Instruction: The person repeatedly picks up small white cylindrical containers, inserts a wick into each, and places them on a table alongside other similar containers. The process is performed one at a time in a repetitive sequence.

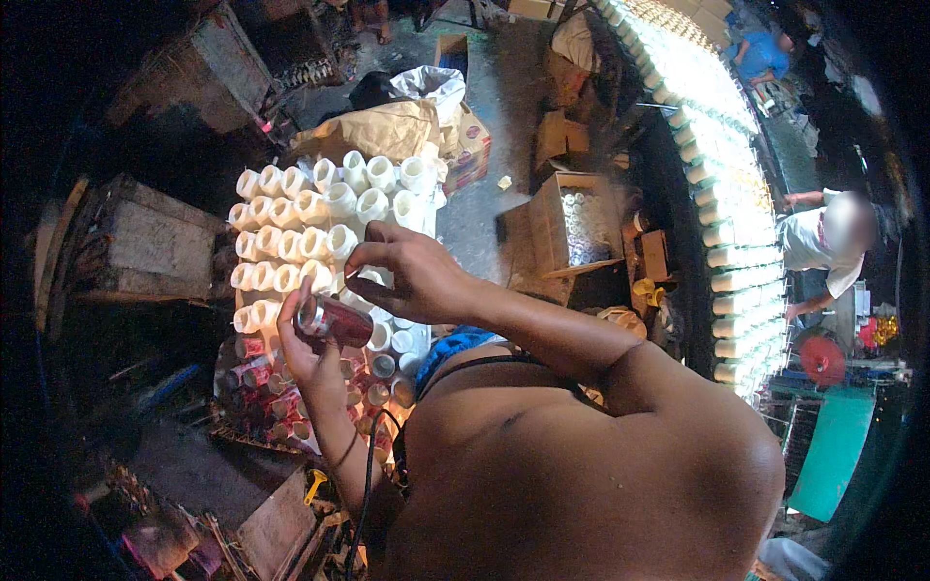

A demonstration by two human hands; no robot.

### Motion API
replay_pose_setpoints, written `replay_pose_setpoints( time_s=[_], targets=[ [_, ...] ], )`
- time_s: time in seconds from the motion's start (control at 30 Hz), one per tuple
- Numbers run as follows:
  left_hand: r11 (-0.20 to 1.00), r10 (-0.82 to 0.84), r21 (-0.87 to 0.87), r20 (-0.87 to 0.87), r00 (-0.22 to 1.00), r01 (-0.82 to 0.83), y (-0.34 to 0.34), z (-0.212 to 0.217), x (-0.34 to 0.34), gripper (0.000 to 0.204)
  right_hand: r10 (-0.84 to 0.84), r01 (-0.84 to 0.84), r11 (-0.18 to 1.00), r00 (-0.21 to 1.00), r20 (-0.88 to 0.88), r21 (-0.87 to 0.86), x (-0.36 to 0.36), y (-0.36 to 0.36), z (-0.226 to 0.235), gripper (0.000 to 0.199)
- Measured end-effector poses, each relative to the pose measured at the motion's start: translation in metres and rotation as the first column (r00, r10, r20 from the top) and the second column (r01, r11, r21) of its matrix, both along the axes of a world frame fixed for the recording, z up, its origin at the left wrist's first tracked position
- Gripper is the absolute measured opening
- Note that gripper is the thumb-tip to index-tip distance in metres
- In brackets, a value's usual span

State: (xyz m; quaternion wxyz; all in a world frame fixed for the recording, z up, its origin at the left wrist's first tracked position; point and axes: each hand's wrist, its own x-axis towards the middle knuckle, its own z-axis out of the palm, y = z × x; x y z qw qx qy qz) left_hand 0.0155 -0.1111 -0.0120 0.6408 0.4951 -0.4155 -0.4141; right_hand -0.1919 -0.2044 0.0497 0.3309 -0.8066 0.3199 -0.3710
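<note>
You are holding a red cylinder (334, 321) in your left hand (308, 351), grip wrapped around it, long axis lying crosswise; your right hand (412, 276) is hovering just above, fingers pinching narrowly, over stacked white tubes (305, 228).

Two bare hands working at centre: left hand (302, 351) gripping one red tube (334, 321), right hand (402, 271) pinching at its end. White tubes (300, 228) standing upright in tight block, roughly thirty showing. Red tubes (266, 387) lying below them, too jumbled for counting. One open cardboard box (572, 225) sitting beyond. Two other persons (823, 247) working at right edge.
</note>
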Motion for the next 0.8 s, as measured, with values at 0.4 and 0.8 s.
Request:
replay_pose_setpoints(
  time_s=[0.4, 0.8],
  targets=[
    [0.959, 0.243, 0.136, 0.063, 0.968, -0.249, -0.001, -0.010, -0.013, 0.063, 0.061, -0.064, 0.991, 0.998, -0.027, -0.122, 0.012, -0.014, 0.007, 0.017],
    [0.974, 0.188, 0.073, 0.260, 0.947, -0.214, -0.002, 0.027, -0.025, 0.069, 0.166, -0.166, 0.952, 0.986, -0.022, -0.258, 0.018, -0.027, 0.023, 0.017]
  ],
)
